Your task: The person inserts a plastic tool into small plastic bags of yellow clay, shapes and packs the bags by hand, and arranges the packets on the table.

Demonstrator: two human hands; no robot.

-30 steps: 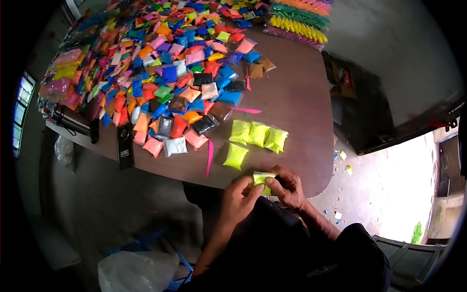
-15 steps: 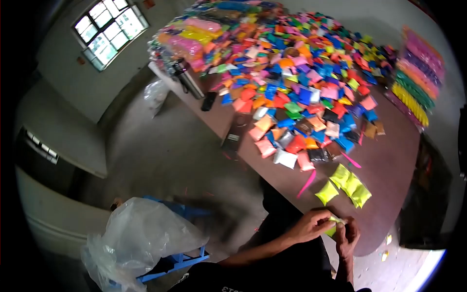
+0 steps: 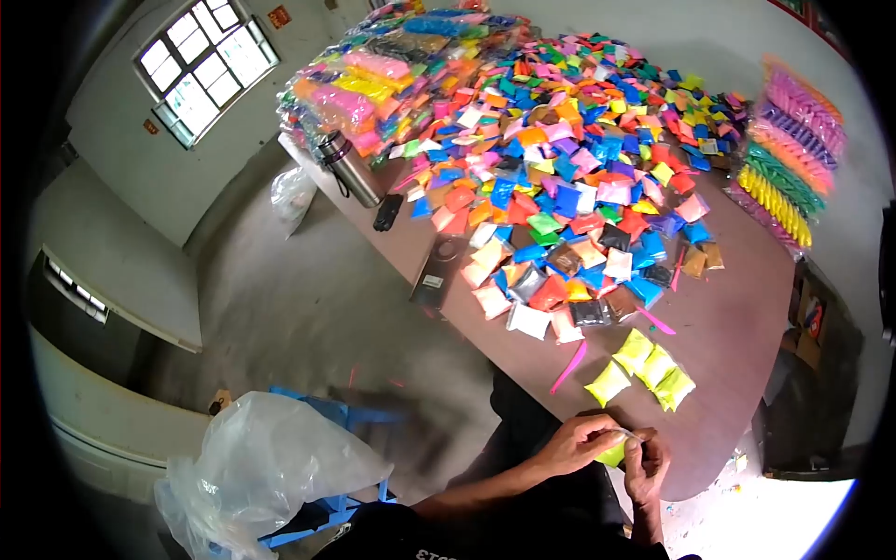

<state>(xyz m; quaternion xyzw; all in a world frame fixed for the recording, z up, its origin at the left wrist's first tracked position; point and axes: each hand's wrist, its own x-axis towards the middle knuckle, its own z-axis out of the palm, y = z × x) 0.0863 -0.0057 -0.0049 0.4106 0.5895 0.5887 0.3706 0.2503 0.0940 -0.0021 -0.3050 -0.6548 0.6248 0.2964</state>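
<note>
At the near edge of the brown table, my left hand and my right hand pinch the top edge of one small yellow packet between them. The packet hangs below my fingertips, partly hidden by the hands. Just beyond them lie several more yellow packets in clear film, grouped close together. A pink plastic strip rests to the left of that group, and another pink strip lies behind it.
A big heap of coloured packets covers the far part of the table. A steel flask, a black phone-like object and a dark flat box line the left edge. Bundled packs stand right; a clear bag sits on a blue stool.
The view has shifted slightly, so the table and hands appear a little further left. Both hands still pinch the yellow packet; its top edge is now seen more plainly between the fingers.
</note>
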